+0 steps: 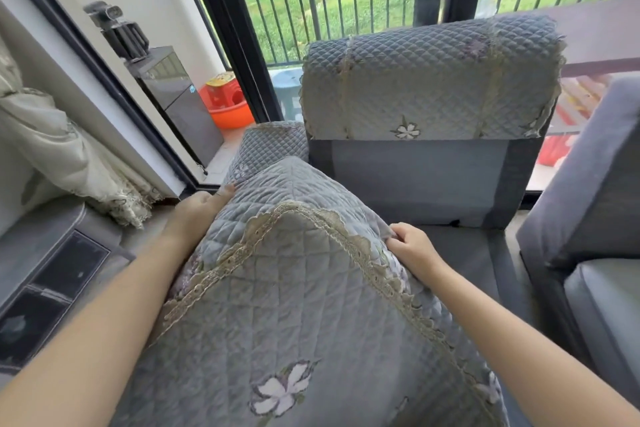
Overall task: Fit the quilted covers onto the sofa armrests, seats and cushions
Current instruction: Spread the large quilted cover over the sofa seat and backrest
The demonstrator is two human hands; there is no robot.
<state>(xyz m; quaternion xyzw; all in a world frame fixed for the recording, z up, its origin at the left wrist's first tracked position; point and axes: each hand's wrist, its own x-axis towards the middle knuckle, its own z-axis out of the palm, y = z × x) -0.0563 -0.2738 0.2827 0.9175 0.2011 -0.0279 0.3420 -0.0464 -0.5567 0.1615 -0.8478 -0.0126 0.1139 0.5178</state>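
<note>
A grey quilted cover (277,288) with lace trim and embroidered flowers lies draped over the sofa armrest in front of me. My left hand (199,210) holds its left side, fingers against the fabric near the top. On the right edge, by the lace, my right hand (412,248) pinches the cover. A second quilted cover (426,80) sits over the top of the sofa backrest ahead. The bare grey seat (467,253) lies to the right of the armrest.
A grey cushion (588,184) leans at the right. A low cabinet (52,270) and a curtain (69,149) are at the left. Beyond the glass door stand a small fridge (176,104), an orange basin (232,107) and a balcony railing.
</note>
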